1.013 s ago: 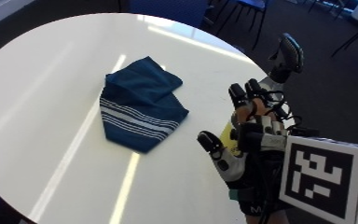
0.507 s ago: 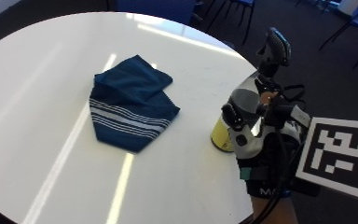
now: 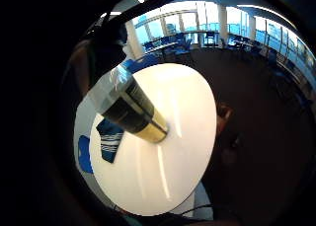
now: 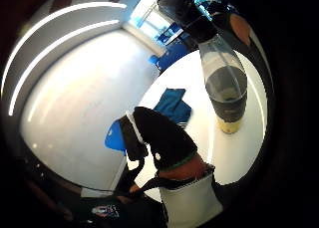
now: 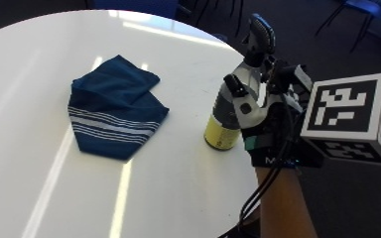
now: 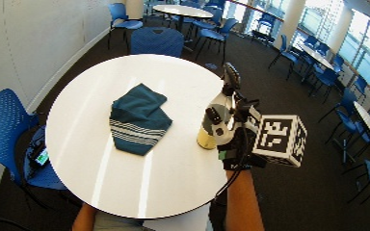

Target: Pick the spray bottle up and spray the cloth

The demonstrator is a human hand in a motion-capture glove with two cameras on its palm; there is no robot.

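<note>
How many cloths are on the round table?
1: a folded blue striped cloth lies on the white table, apart from the spray bottle the gloved right hand is at.

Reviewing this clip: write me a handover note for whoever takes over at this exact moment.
Right hand: gloved, fingers wrapped around the spray bottle; the grip looks made.
Spray bottle: upright, its yellow base on the white round table near the edge, black trigger head on top. It does not look lifted yet.
Cloth: blue with white stripes, folded, lying on the table beside the bottle, not touching it.
Done: reach and grasp.
Left: lift the bottle, aim the nozzle at the cloth, squeeze the trigger.
</note>
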